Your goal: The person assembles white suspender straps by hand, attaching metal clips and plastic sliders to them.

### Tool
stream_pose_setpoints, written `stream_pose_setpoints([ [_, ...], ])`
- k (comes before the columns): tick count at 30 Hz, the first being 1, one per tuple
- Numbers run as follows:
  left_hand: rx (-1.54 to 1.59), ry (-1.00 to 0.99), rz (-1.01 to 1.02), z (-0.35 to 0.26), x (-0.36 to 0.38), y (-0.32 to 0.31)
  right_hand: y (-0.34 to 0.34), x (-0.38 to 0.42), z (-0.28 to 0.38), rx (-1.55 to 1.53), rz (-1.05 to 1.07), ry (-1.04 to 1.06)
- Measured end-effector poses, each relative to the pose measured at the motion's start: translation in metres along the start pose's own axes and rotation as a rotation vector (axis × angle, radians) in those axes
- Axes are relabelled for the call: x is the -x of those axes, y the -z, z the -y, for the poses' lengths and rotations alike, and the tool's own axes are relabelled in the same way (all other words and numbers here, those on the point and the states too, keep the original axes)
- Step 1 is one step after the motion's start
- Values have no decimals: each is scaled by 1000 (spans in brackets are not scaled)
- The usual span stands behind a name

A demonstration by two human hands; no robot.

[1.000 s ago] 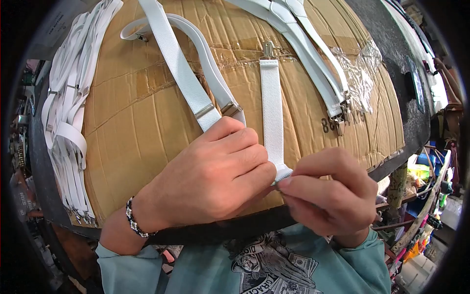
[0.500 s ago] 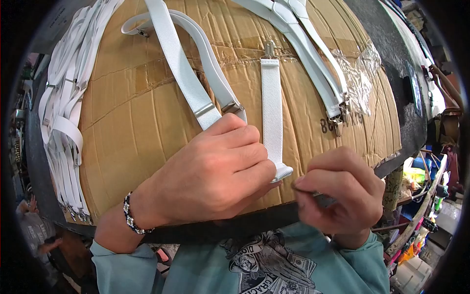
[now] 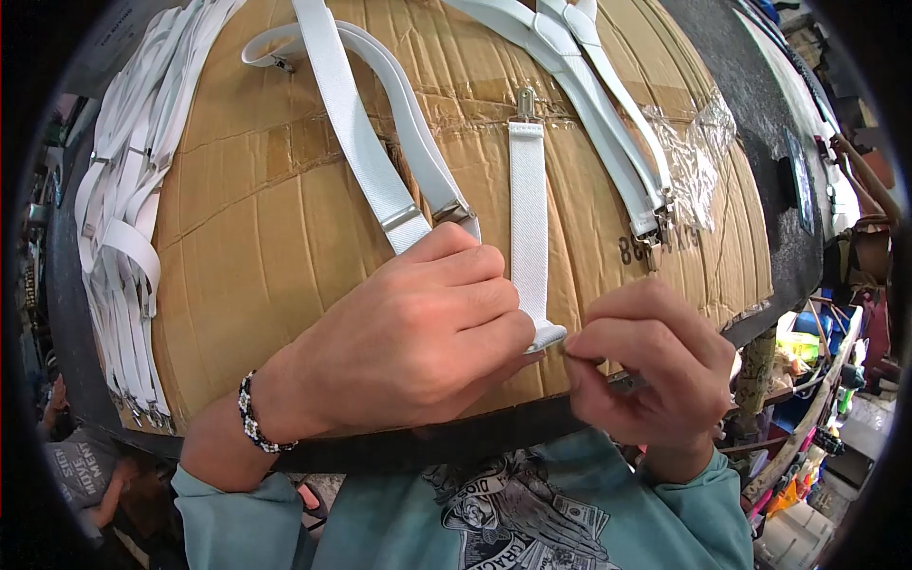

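White elastic suspenders with metal clips lie over a flattened cardboard sheet. My left hand (image 3: 408,332), a beaded bracelet at its wrist, is closed on a white suspender strap (image 3: 356,133) near its metal slider; the fingers hide the gripped part. Beside those knuckles, a short strap (image 3: 528,209) runs down from a metal clip (image 3: 525,102) to a folded lower end at my left fingertips. My right hand (image 3: 655,370) is closed in a pinch just right of that fold. What it pinches, if anything, is too small to make out.
A thick bundle of white straps (image 3: 128,228) lies along the left side of the cardboard (image 3: 247,247). Another pair of suspenders (image 3: 608,133) rests at upper right, by crumpled clear plastic (image 3: 698,161). A person (image 3: 85,475) is partly visible at lower left.
My right hand has moved slightly left and up, its fingertips now closer to the short strap's folded end. My left hand keeps its grip, nearly still.
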State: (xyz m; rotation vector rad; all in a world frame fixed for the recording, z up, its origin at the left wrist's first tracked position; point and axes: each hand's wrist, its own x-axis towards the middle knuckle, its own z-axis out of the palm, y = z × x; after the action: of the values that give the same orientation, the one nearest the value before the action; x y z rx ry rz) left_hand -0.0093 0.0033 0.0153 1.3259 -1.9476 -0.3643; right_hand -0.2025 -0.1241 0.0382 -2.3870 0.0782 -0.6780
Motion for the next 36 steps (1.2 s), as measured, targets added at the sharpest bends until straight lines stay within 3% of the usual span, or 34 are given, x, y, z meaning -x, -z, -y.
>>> stream_pose_setpoints([
  [36,-7,10,7,0,0,0,-10,-10,5,26,-37,-44],
])
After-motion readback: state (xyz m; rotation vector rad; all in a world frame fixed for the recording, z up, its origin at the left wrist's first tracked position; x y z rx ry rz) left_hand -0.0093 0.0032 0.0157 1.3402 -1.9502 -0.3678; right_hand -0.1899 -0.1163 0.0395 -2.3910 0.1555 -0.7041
